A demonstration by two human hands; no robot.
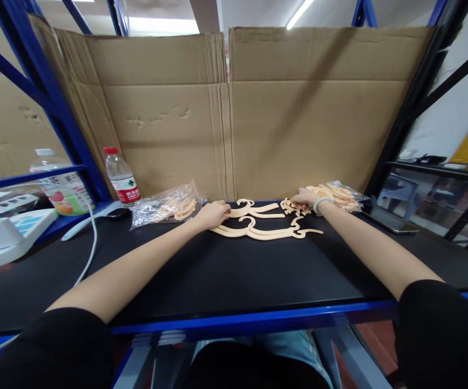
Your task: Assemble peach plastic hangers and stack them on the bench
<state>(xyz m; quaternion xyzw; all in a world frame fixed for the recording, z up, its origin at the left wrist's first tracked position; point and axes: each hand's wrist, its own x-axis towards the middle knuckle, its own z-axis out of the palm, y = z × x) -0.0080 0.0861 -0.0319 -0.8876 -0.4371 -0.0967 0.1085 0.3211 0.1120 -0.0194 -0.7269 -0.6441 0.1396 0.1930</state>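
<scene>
Cream-coloured, curved scroll-like strips lie on the black tabletop before me. My left hand [216,212] is closed at the left end of the upper scroll strip [260,209], its fingertips partly hidden. The lower scroll strip [272,234] stretches below it, its left end near the same hand. My right hand [304,199], with a beaded bracelet at the wrist, is closed on a small ornate cream piece [288,206] at the right end of the upper strip. Behind that wrist rests a clear bag of cream pieces [337,195].
Another clear bag [169,207] with cream pieces lies left. Beyond it are a red-capped water bottle [121,178], a brush [92,220] and a white cable [93,246]. A flat dark device [393,220] sits right. Cardboard panels [298,119] wall the back.
</scene>
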